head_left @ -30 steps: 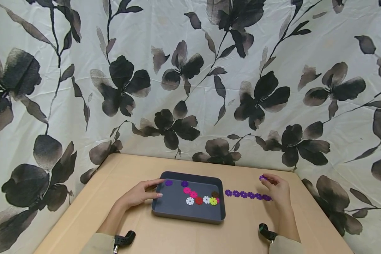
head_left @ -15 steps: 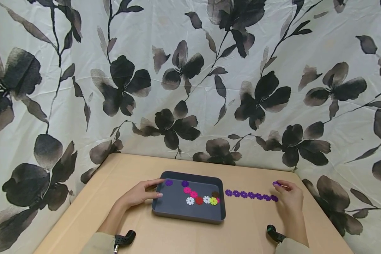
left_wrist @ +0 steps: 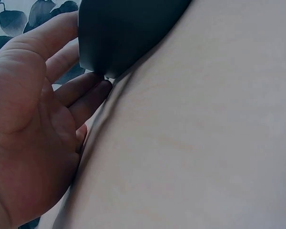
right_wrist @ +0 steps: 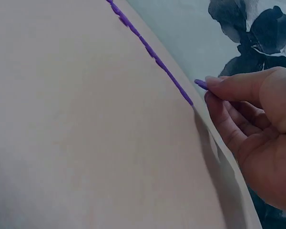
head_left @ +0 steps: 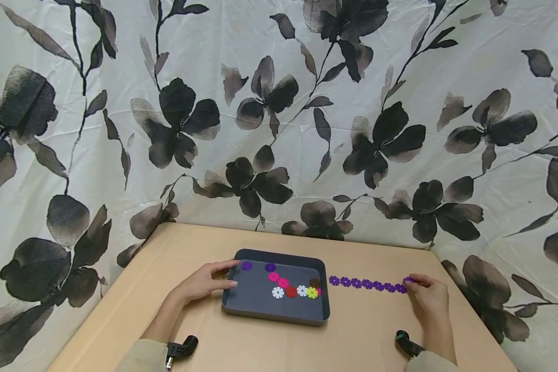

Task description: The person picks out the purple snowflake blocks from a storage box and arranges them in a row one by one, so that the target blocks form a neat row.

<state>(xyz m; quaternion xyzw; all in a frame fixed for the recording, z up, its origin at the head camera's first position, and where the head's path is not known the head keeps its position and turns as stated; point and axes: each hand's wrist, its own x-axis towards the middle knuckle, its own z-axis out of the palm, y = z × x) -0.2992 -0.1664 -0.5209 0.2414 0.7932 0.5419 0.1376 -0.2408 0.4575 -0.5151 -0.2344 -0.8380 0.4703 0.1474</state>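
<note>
My left hand (head_left: 204,283) holds the left side of a dark grey tray (head_left: 279,315), thumb and index finger at its rim. In the left wrist view, the other fingers (left_wrist: 88,98) curl beside the tray's outer wall (left_wrist: 124,33). Between thumb and index finger, my right hand (head_left: 431,297) pinches a purple flower-shaped disc (right_wrist: 200,84), held just off the right end of a row of linked purple flower discs (head_left: 367,284). That row lies on the table to the right of the tray. The right wrist view shows it edge-on.
Inside the tray lie loose flower discs: purple (head_left: 246,265), pink (head_left: 282,282), white (head_left: 277,292), red (head_left: 291,292), yellow (head_left: 311,292) and brown (head_left: 314,283). The wooden table (head_left: 353,341) ends against a floral cloth (head_left: 279,129).
My right hand has moved right and toward me, bringing the pinched purple disc down to the row's right end. The left hand stays at the tray.
</note>
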